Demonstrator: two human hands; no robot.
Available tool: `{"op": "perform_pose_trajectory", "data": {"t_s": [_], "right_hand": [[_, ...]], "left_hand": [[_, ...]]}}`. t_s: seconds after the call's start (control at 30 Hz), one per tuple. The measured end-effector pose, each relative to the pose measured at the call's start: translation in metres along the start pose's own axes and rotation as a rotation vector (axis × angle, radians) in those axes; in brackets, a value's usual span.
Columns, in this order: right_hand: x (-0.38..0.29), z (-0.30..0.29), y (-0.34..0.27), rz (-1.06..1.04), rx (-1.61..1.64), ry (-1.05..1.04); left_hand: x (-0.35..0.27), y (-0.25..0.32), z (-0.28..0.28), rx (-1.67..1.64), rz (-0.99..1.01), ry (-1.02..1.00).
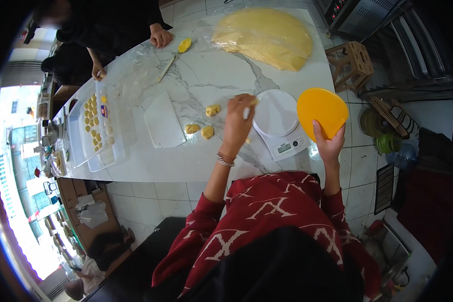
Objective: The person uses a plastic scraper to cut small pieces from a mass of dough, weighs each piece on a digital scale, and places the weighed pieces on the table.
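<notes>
My left hand (239,119) is raised just left of the white digital kitchen scale (276,113), its fingertips pinching a small bit of yellow dough (254,102). My right hand (328,141) grips a yellow plastic dough scraper (321,109) by its lower edge, to the right of the scale. Nothing lies on the scale's round plate. Several dough pieces (212,110) sit on the marble-patterned table (196,162) left of my left hand. Beyond them lies a white flat scraper or board (165,122). A large mass of yellow dough (264,37) rests at the far side, partly under clear plastic.
At the left stands a clear plastic box (119,151) beside a tray or lid holding small dough balls. A spoon (171,60) with yellow paste lies near a co-worker's hand (161,36) at the far edge. A folding stool (350,64) stands right of the table.
</notes>
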State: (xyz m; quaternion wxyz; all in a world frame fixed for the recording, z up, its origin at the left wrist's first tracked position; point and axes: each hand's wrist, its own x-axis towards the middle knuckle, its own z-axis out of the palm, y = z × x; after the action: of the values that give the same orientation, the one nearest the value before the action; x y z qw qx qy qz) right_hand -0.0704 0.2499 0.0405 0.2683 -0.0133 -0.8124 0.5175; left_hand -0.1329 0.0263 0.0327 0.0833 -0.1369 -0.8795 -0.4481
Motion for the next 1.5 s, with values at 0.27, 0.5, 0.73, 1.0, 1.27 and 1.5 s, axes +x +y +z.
{"op": "perform_pose_trajectory", "data": {"t_s": [0.27, 0.5, 0.73, 1.0, 1.27, 1.5], "right_hand": [[0.006, 0.008, 0.004, -0.041, -0.100, -0.082], [0.012, 0.015, 0.001, -0.043, -0.103, -0.104], [0.018, 0.004, 0.008, -0.055, -0.146, -0.076], [0.026, -0.009, 0.019, -0.005, -0.121, 0.002], [0.101, -0.003, 0.066, -0.145, -0.363, -0.230], [0.170, 0.046, 0.084, -0.378, -0.314, -0.557]], "left_hand": [[-0.053, -0.032, -0.025, 0.201, -0.054, -0.013], [-0.095, -0.037, 0.010, 0.156, 0.014, -0.145], [-0.091, -0.039, 0.007, 0.085, 0.016, -0.132], [-0.082, -0.024, 0.000, 0.161, -0.003, -0.181], [0.006, -0.005, 0.014, 0.139, 0.009, -0.043], [0.096, 0.006, 0.079, 0.294, 0.147, -0.149]]}}
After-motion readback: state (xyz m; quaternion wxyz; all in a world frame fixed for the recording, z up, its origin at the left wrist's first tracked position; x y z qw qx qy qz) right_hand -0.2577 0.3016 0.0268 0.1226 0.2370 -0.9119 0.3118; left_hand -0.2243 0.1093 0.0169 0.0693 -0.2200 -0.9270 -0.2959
